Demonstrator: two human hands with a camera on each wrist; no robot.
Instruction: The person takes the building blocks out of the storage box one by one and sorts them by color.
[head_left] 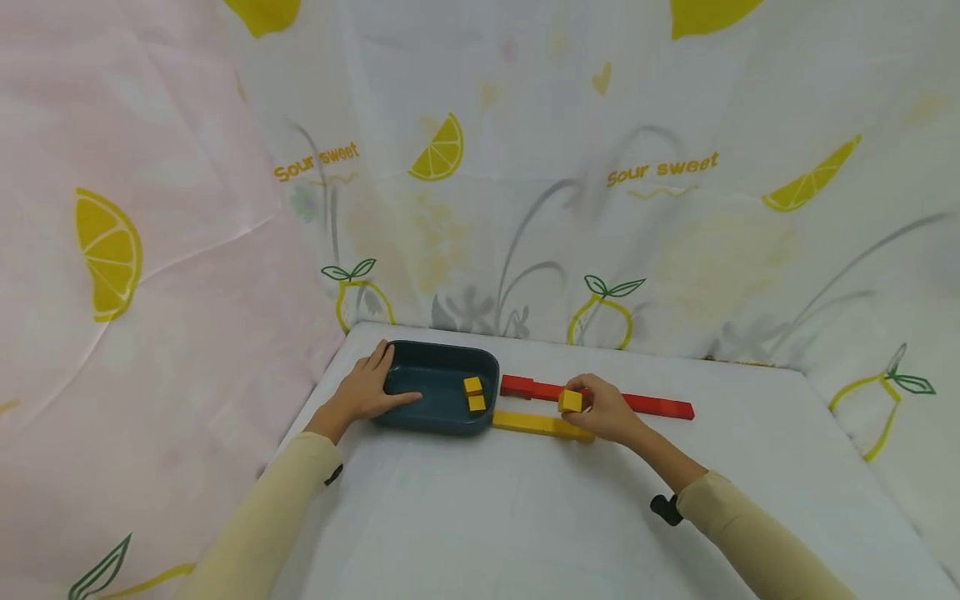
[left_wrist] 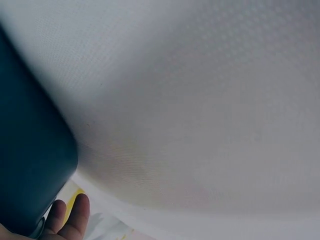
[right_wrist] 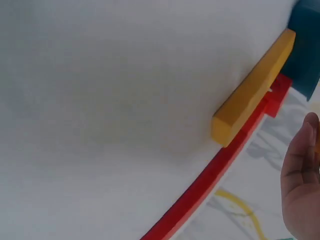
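Observation:
My left hand [head_left: 369, 388] rests at the left end of a dark blue tray [head_left: 483, 354], fingers stretched along the rim and thumb reaching over the front edge. In the left wrist view two of its fingertips [left_wrist: 79, 215] show past the tray's corner [left_wrist: 35, 135]. Inside the tray are two small yellow cubes [head_left: 472, 386], one close behind the other. With thumb and fingers, my right hand [head_left: 609, 408] pinches another yellow cube [head_left: 570, 401] above a row of yellow blocks [head_left: 525, 422]. In the right wrist view the held cube is mostly hidden by the hand [right_wrist: 302, 180].
Behind the yellow row runs a longer row of red blocks [head_left: 660, 406], partly covered by the right hand. Both rows extend rightward from the tray's right side. The white table [head_left: 495, 517] meets a lemon-printed cloth [head_left: 510, 217] at the back and sides.

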